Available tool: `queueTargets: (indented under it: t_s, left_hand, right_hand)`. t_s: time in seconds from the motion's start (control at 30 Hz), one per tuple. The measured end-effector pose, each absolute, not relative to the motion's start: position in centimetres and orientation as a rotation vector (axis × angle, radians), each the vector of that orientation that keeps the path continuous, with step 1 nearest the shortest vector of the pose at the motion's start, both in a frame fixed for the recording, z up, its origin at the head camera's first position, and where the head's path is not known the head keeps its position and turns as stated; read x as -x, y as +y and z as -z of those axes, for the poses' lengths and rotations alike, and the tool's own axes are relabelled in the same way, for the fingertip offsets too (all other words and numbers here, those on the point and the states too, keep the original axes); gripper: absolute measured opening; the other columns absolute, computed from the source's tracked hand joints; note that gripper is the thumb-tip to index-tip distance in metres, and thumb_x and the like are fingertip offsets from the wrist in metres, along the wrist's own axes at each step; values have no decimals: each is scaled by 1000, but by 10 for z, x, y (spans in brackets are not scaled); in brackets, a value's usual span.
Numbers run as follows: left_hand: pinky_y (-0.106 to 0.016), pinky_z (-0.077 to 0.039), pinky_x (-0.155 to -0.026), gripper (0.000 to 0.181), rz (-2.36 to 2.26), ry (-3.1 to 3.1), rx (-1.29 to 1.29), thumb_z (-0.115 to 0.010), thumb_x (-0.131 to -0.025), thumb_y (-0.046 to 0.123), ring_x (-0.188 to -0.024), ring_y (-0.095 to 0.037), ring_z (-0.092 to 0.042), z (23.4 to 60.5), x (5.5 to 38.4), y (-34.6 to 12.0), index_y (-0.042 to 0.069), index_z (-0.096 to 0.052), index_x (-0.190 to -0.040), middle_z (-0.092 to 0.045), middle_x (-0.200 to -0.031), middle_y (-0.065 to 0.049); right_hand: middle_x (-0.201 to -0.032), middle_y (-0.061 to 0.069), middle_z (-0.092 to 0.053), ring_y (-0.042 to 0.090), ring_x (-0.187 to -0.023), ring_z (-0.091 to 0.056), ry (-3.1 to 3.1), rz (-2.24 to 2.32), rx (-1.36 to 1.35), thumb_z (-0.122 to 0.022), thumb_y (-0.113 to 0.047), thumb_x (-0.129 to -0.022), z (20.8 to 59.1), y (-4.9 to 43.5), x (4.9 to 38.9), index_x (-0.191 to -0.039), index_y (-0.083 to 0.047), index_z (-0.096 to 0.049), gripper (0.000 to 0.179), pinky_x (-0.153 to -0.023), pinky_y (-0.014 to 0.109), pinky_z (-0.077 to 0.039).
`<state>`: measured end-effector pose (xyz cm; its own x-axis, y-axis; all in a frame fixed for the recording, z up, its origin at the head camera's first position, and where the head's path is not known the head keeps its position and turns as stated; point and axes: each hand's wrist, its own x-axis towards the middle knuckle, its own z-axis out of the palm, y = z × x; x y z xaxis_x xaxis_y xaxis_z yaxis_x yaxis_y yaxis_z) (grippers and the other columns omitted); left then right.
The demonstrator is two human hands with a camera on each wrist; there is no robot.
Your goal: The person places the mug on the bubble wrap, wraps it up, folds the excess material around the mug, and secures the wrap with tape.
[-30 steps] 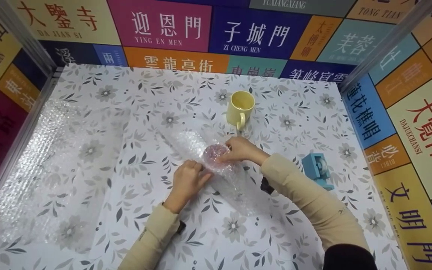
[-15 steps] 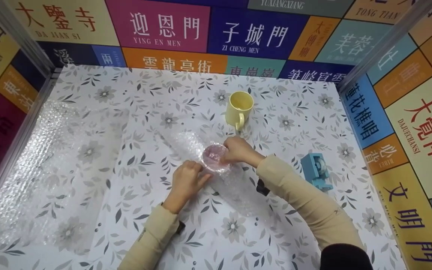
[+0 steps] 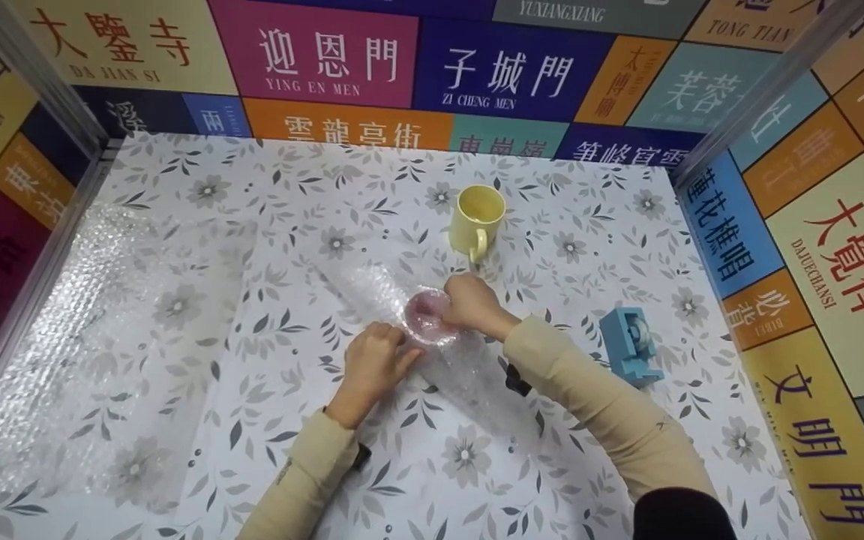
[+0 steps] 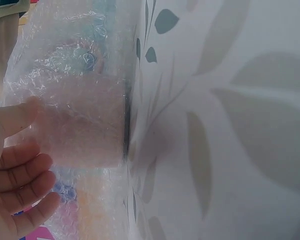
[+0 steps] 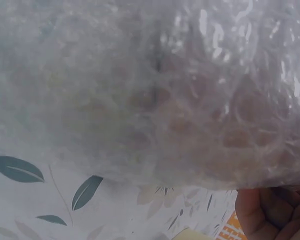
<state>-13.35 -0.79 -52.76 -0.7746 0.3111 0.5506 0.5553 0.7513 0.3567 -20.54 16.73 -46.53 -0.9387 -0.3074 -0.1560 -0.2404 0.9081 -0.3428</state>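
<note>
A pink mug (image 3: 426,313) stands upright on the table, its side surrounded by a strip of clear bubble wrap (image 3: 383,289). The pink side and a curved handle show through the plastic in the left wrist view. My right hand (image 3: 471,301) is curled over the mug's right rim and grips the bubble wrap there; plastic fills most of the right wrist view, with curled fingers (image 5: 277,212) below it. Beside the mug's near left side, my left hand (image 3: 373,360) has its thumb against the wrapped side, its fingers (image 4: 27,180) loosely bent and apart from the thumb.
Behind the mug stands a yellow mug (image 3: 477,217), handle toward me. A blue tape dispenser (image 3: 629,345) sits at the right, past my right forearm. Another bubble wrap sheet (image 3: 87,352) lies flat at the left. Printed panels (image 3: 327,60) wall the table's back and sides.
My right hand has shifted slightly left over the mug's rim and curled closer. The mug's opening shows more plainly. My left hand has stayed in place.
</note>
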Motion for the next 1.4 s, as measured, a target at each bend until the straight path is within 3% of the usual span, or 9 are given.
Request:
queueTargets:
  t_s: [0.1, 0.27, 0.4, 0.57, 0.8, 1.03, 1.2, 1.4]
  left_hand:
    - [-32, -45, -50, 30, 719, -2480, 652, -73, -73, 32, -59, -21, -52, 529, 133, -8, 6, -58, -72, -55, -65, -6]
    - [-31, -46, -50, 30, 738, -2468, 657, -74, -72, 31, -58, -21, -52, 532, 130, -9, 5, -59, -72, -55, -65, -6]
    - [-31, -47, -52, 30, 735, -2474, 658, -74, -72, 31, -60, -21, -53, 535, 127, -8, 5, -59, -73, -56, -67, -7]
    - [-31, -47, -53, 28, 748, -2489, 664, -74, -72, 30, -61, -21, -54, 537, 126, -7, 6, -59, -75, -57, -68, -7]
    - [-31, -47, -52, 29, 721, -2506, 645, -74, -72, 31, -61, -21, -54, 534, 127, -7, 6, -60, -75, -57, -67, -7]
    - [-32, -46, -51, 30, 715, -2491, 643, -75, -71, 32, -60, -22, -53, 530, 130, -7, 6, -60, -74, -56, -67, -8]
    - [-34, -46, -51, 29, 728, -2490, 649, -75, -71, 30, -59, -23, -53, 528, 132, -7, 6, -59, -73, -55, -66, -8]
    - [-34, -46, -52, 28, 748, -2492, 646, -74, -72, 30, -60, -23, -53, 528, 133, -6, 6, -59, -72, -56, -66, -7]
  right_hand:
    - [-52, 1, -41, 20, -50, -41, 2864, 460, 425, -64, -21, -77, 469, 167, 205, -55, -13, -38, 35, -44, 31, -35]
    - [-57, 1, -46, 20, -53, -44, 2818, 492, 425, -69, -15, -62, 477, 170, 204, -62, -9, -47, 22, -47, 31, -39]
    - [-62, 1, -49, 19, -56, -46, 2767, 516, 418, -74, -31, -68, 484, 173, 202, -71, -6, -53, 32, -50, 30, -40]
    - [-60, 0, -48, 17, -54, -44, 2720, 524, 379, -74, -43, -67, 487, 174, 201, -67, -9, -51, 41, -48, 28, -39]
    - [-58, 2, -45, 21, -56, -44, 2767, 449, 453, -76, -20, -62, 480, 168, 204, -61, -8, -45, 34, -53, 34, -43]
    - [-62, 12, -54, 30, -62, -55, 2837, 361, 378, -57, -30, -86, 472, 157, 206, -60, -3, -50, 38, -61, 41, -49]
    - [-68, 16, -59, 34, -68, -58, 2867, 321, 354, -61, -22, -83, 470, 156, 207, -63, 0, -54, 30, -64, 43, -50]
    - [-62, 7, -54, 27, -61, -54, 2831, 202, 396, -63, -18, -73, 466, 165, 209, -62, -7, -50, 20, -54, 39, -48]
